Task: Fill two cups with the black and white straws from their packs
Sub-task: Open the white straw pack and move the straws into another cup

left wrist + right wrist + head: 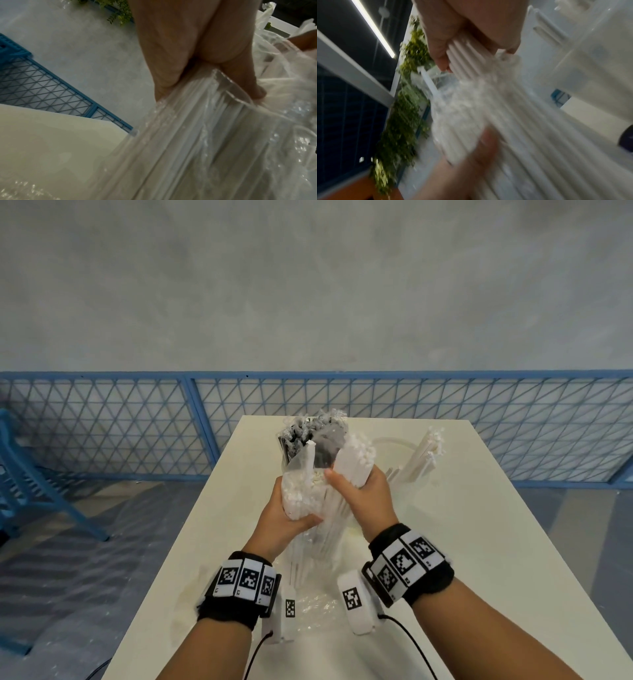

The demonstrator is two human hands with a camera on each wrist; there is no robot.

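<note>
head view: a long white table (479,542) runs away from the viewer, with a blue lattice fence (102,422) and a grey wall behind it. over the middle of the table both hands hold up a clear plastic pack of white straws (305,498), its long axis roughly upright and leaning a little away from the viewer, open end up. the left hand (284,520) wraps the pack from the left and below, fingers curled round it. the right hand (363,491) is closed round a bunch of white straws (352,463) that sticks up out of the pack's mouth, thumb across the front.

so the bunch lies along the pack's axis, and drawing it free likely means pulling up and away along that line while the left hand holds the wrapper back.

just behind the hands stands a second clear pack with black straws (301,436) in it. to the right, nearer the right hand, a clear cup (404,470) already holds a leaning fan of white straws. a second cup cannot be made out. loose wrapper (308,607) lies between the wrists.
</note>
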